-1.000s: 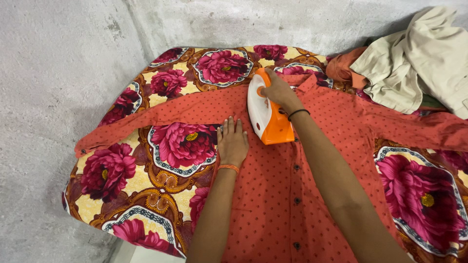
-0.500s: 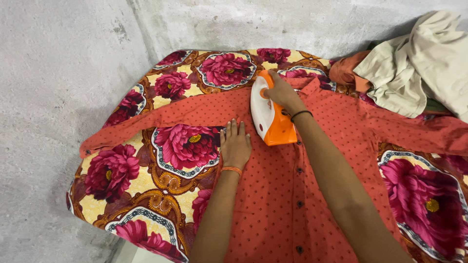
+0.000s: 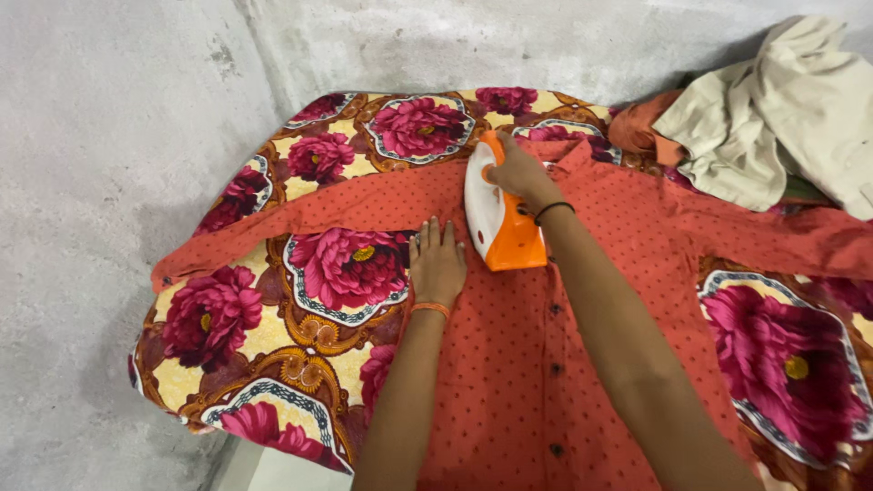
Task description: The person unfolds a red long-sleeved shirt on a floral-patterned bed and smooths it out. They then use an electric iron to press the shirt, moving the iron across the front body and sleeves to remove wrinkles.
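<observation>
A rough grey concrete wall (image 3: pixel 118 136) fills the left and top of your view, and against it lies a padded surface under a floral cloth (image 3: pixel 336 273), yellow and brown with large magenta roses. Spread across that cloth is the red dotted shirt (image 3: pixel 509 364), front up, its dark button placket running down the middle and its sleeves stretched out to both sides, one reaching toward the wall. At the upper right, a heap of beige clothing (image 3: pixel 782 109) rests on the far corner with a bit of orange fabric tucked under it, just beside the shirt's collar.

Your right hand (image 3: pixel 516 173), with a dark band at the wrist, is clamped around the handle of the orange and white iron (image 3: pixel 496 214). The iron sits flat on the shirt's upper chest, just below the collar, its nose pointing away from you.

Your left hand (image 3: pixel 437 262), an orange thread at its wrist, lies palm down on the shirt just beside the iron, fingers straight and close together, holding nothing and pressing the fabric flat near the armhole.
</observation>
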